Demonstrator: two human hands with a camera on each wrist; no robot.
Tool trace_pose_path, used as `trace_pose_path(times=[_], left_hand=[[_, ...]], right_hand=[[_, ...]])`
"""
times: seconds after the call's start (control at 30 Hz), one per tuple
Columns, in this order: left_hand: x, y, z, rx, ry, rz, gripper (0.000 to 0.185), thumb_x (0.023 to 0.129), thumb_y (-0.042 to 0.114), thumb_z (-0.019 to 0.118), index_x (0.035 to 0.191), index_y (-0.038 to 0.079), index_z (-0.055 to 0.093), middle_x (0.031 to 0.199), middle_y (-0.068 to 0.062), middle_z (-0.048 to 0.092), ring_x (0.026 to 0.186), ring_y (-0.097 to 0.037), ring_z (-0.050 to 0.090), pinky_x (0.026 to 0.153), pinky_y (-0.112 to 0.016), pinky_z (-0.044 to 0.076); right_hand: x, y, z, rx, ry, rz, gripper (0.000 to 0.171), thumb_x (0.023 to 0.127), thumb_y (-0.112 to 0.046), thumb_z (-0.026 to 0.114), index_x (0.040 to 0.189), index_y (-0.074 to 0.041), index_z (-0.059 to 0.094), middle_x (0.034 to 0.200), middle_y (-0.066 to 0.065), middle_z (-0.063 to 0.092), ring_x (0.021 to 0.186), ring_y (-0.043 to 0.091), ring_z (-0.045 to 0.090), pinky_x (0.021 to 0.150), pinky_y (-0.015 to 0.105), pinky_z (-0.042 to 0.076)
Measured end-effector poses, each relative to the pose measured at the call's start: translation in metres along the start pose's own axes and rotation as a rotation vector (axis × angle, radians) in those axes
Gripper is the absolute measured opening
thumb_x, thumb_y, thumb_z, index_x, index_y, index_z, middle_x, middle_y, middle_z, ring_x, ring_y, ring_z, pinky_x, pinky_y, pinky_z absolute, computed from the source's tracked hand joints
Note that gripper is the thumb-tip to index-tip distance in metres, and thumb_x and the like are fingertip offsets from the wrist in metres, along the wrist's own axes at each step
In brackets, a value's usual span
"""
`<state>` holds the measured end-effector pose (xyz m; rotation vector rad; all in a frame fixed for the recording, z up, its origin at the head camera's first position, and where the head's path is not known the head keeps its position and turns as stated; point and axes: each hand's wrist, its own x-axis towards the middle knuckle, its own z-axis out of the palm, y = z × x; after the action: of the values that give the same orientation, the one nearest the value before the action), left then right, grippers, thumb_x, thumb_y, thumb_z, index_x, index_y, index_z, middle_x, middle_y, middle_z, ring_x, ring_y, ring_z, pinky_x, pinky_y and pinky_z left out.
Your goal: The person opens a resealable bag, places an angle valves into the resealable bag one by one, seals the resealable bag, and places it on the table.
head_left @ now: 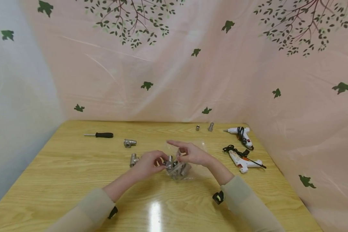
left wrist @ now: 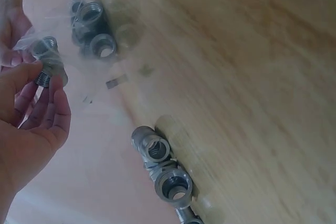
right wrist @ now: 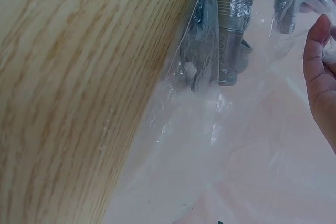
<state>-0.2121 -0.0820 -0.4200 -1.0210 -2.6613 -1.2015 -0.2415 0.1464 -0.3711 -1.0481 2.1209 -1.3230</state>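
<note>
Centrally, left hand [head_left: 146, 165] pinches a threaded fitting [left wrist: 48, 72] at the clear bag [head_left: 185, 161] mouth; right hand [head_left: 191, 154] pinches the bag film, index extended. Left wrist view alone shows threads; loose tee fitting [head_left: 133, 159] at 9 o'clock.

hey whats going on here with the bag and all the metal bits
A person sits at a wooden table working over a clear plastic bag of metal pipe fittings. The left hand pinches one threaded fitting at the bag's mouth, while the right hand holds the plastic. Two more fittings lie loose to the left, with a screwdriver beyond them and two glue guns on the right.
</note>
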Motion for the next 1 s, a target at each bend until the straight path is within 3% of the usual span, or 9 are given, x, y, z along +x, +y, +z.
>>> trace_pose_path(times=[0.1,0.3,0.37,0.57,0.77,1.0], left_hand=[[0.003,-0.002,0.003,-0.024,-0.044,0.001,0.024,0.082,0.003,0.071,0.104,0.009,0.065,0.099,-0.001,0.066,0.081,-0.01,0.062,0.068,-0.019,0.052],[0.008,-0.006,0.006,-0.062,-0.131,0.026,0.026,0.082,0.0,0.069,0.106,0.008,0.065,0.102,-0.003,0.067,0.085,-0.014,0.065,0.073,-0.022,0.053],[0.009,-0.007,0.006,-0.074,-0.147,0.034,0.027,0.082,-0.001,0.068,0.107,0.007,0.064,0.104,-0.004,0.067,0.088,-0.016,0.066,0.075,-0.023,0.054],[0.01,-0.008,0.006,-0.115,-0.176,0.047,0.029,0.084,-0.002,0.066,0.112,0.005,0.063,0.112,-0.008,0.065,0.098,-0.022,0.066,0.082,-0.024,0.054],[0.006,-0.005,-0.004,-0.078,-0.17,0.041,0.032,0.087,0.006,0.066,0.119,0.007,0.061,0.116,-0.006,0.064,0.102,-0.02,0.064,0.086,-0.027,0.052],[0.0,-0.002,-0.027,-0.032,-0.117,0.054,0.036,0.086,0.017,0.07,0.121,0.01,0.061,0.118,-0.005,0.065,0.107,-0.021,0.061,0.086,-0.036,0.053]], right_hand=[[0.0,0.0,-0.001,-0.01,0.0,-0.008,0.067,0.089,0.009,0.05,0.149,-0.004,0.025,0.094,0.033,0.058,0.076,0.017,0.056,0.065,0.028,0.048],[0.001,0.001,0.0,-0.004,-0.01,-0.023,0.068,0.087,0.011,0.05,0.148,-0.002,0.024,0.122,0.03,0.05,0.079,0.02,0.055,0.065,0.022,0.047],[0.002,0.0,0.0,-0.005,-0.012,-0.023,0.067,0.087,0.011,0.05,0.148,-0.002,0.024,0.122,0.032,0.049,0.079,0.02,0.054,0.065,0.022,0.047],[0.002,-0.001,0.0,-0.012,-0.007,-0.029,0.067,0.087,0.012,0.05,0.148,-0.001,0.025,0.122,0.031,0.049,0.078,0.019,0.055,0.064,0.025,0.048],[0.001,-0.001,-0.001,0.001,-0.01,-0.031,0.067,0.087,0.012,0.049,0.148,-0.001,0.025,0.135,0.026,0.043,0.078,0.017,0.054,0.065,0.024,0.048],[-0.001,0.0,-0.001,0.008,-0.011,-0.005,0.065,0.089,0.01,0.049,0.149,-0.003,0.025,0.103,0.027,0.056,0.074,0.018,0.053,0.063,0.043,0.047]])
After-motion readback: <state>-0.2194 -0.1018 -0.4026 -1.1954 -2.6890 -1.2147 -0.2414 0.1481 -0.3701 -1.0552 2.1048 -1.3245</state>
